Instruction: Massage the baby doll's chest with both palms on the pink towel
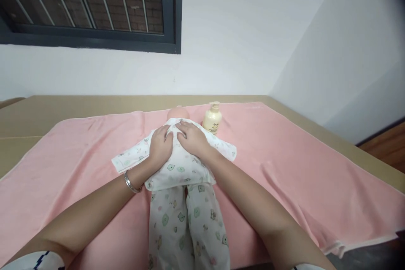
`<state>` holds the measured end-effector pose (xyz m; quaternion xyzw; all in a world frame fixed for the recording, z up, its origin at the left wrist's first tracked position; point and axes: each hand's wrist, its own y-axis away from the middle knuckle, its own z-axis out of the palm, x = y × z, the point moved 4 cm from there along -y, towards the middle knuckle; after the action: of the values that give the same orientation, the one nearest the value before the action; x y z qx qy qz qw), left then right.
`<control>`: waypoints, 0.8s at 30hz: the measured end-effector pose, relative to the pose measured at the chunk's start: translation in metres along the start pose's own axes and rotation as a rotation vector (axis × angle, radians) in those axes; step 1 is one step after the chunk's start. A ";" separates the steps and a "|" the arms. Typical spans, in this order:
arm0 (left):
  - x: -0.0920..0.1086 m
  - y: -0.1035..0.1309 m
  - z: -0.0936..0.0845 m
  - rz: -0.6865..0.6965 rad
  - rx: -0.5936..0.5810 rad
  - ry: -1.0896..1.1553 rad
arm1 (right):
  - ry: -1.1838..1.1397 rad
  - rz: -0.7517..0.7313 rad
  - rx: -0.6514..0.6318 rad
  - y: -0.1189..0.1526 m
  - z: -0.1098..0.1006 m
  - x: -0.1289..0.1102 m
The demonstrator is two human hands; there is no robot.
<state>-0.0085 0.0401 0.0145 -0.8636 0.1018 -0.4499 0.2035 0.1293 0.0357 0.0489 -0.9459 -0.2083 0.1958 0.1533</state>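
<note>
A baby doll lies stretched out on a pink blanket (101, 160), with its bare head (178, 112) at the far end. It wears a white pyjama top (182, 171) and matching trousers (207, 215), both printed with small green and brown figures. My left hand (160, 145) rests on the left side of the upper body, thumb apart from the fingers. Opposite it, my right hand (192, 137) lies on the other side, its fingers stretched out. Both palms press on the cloth. Whether the doll lies face down or face up, I cannot tell.
A pale yellow pump bottle (212, 119) stands on the blanket, right of the doll's head. The blanket covers most of a tan bed surface (95, 103) against a white wall (221, 50). A dark-framed barred window (126, 4) is at upper left.
</note>
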 end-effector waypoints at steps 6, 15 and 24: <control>-0.005 0.008 0.000 -0.014 0.061 0.093 | 0.213 0.108 -0.043 0.012 -0.004 -0.021; -0.008 0.009 0.004 0.004 0.128 0.097 | 0.085 0.125 -0.141 0.004 -0.002 -0.001; -0.011 0.011 0.006 0.067 0.213 0.122 | 0.065 -0.204 -0.211 0.016 0.004 -0.029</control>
<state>-0.0103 0.0359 -0.0012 -0.8042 0.0947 -0.5029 0.3023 0.1089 0.0092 0.0486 -0.9365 -0.3179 0.1252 0.0789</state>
